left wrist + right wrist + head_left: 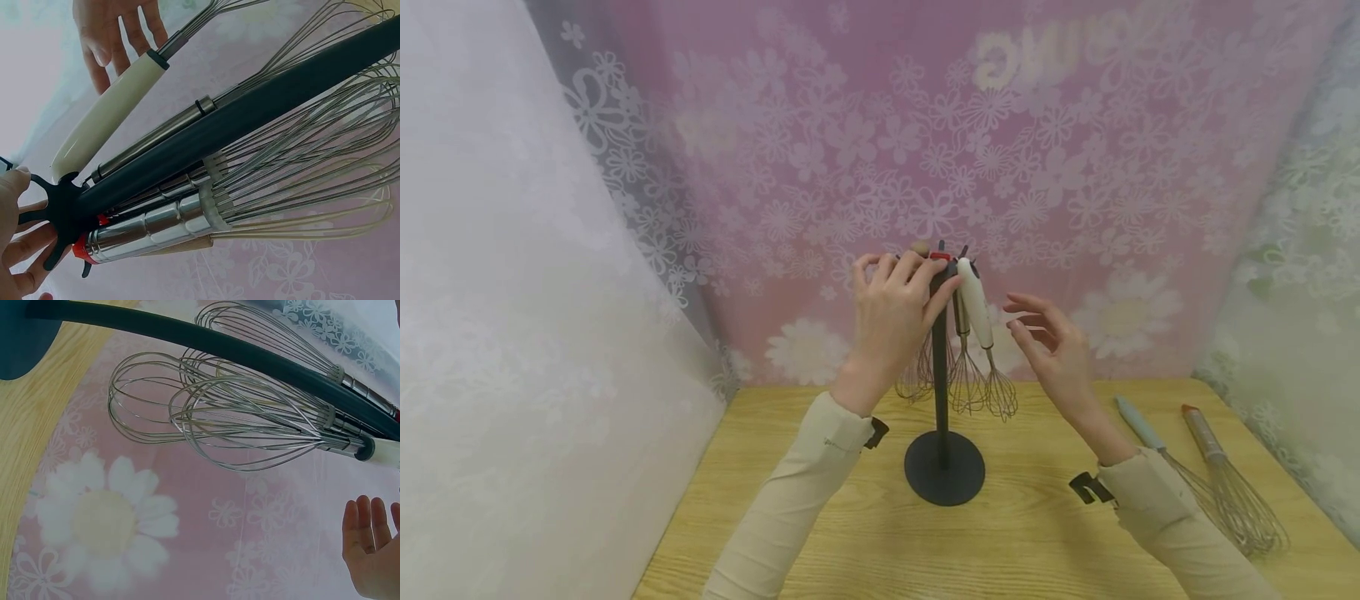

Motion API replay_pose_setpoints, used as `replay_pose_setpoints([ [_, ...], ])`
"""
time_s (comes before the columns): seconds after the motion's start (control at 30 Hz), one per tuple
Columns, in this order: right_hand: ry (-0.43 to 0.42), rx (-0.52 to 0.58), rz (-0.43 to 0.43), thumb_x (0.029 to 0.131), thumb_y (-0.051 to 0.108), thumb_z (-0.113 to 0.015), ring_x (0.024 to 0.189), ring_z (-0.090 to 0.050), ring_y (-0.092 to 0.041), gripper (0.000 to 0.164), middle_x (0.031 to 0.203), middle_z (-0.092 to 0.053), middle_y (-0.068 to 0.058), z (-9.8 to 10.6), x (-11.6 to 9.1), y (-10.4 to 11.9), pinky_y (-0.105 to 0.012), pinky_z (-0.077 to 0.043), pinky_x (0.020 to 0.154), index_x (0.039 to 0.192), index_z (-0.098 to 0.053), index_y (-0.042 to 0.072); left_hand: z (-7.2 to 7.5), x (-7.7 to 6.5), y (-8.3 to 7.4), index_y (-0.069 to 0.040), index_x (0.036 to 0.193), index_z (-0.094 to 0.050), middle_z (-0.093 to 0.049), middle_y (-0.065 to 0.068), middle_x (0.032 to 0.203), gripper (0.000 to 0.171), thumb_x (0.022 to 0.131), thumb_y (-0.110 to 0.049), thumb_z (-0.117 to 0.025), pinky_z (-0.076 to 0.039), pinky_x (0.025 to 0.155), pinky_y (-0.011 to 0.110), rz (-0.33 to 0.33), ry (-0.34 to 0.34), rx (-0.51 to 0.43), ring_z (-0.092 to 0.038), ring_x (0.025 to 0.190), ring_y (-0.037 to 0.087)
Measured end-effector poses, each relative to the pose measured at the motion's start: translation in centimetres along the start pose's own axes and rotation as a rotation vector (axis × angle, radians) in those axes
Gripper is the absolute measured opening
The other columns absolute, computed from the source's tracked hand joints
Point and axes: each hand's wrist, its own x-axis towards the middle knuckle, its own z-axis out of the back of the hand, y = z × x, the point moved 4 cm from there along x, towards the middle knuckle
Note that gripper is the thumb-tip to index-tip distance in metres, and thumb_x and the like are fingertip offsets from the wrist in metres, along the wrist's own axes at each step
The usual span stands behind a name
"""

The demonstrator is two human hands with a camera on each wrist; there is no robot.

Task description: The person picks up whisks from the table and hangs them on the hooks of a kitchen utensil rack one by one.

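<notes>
A black stand (942,375) with hooks round its top rises from a round base. Over that top my left hand (891,312) holds on, thumb and fingers curled about the hooks (62,212). Several whisks hang there: one with a white handle (974,302), a slim metal-handled one (156,140), and a thicker metal-handled whisk with a red end (150,231). Part of a wooden handle (920,248) shows behind my left fingers. To the right of the white-handled whisk, my right hand (1060,367) hovers apart from it, fingers loosely bent and holding nothing.
On the wooden table (820,533), two more whisks lie at the right, one with a pale blue handle (1138,425), one with a grey, red-tipped handle (1204,433). My right forearm partly crosses them. A flowered pink sheet (850,167) hangs behind the table.
</notes>
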Motion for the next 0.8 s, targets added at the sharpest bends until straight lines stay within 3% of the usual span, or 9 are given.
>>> replay_pose_setpoints([
  [0.33,0.002,0.002,-0.088,0.098,-0.01,-0.057,0.098,-0.063,0.0,0.036,0.12,-0.061,-0.032,1.0,-0.4,-1.1,-0.012,-0.05,0.086,0.134,-0.056,-0.01,-0.4,-0.2,0.7,-0.02,0.111,-0.076,-0.072,-0.004,0.104,0.032,0.096,-0.047,-0.068,-0.039,0.098,0.045,-0.023,-0.024,-0.077,-0.061,0.098,0.021],
  [0.53,-0.017,-0.028,-0.051,0.097,-0.013,-0.055,0.097,-0.064,-0.003,0.036,0.118,-0.06,-0.036,1.8,-0.9,-2.0,-0.012,-0.05,0.084,0.133,-0.056,-0.012,-0.6,-0.3,1.5,-0.018,0.115,-0.074,-0.071,-0.001,0.116,0.032,0.097,-0.043,-0.068,-0.038,0.102,0.047,-0.065,-0.003,-0.15,-0.058,0.108,0.023],
  [0.8,-0.043,-0.006,-0.056,0.1,-0.004,-0.057,0.095,-0.064,-0.003,0.033,0.117,-0.062,-0.03,2.8,-1.4,-3.2,-0.013,-0.052,0.083,0.133,-0.056,-0.013,-0.7,-0.5,2.0,-0.018,0.112,-0.075,-0.071,-0.001,0.116,0.033,0.094,-0.045,-0.071,-0.041,0.102,0.044,-0.065,0.015,-0.129,-0.064,0.103,0.02],
])
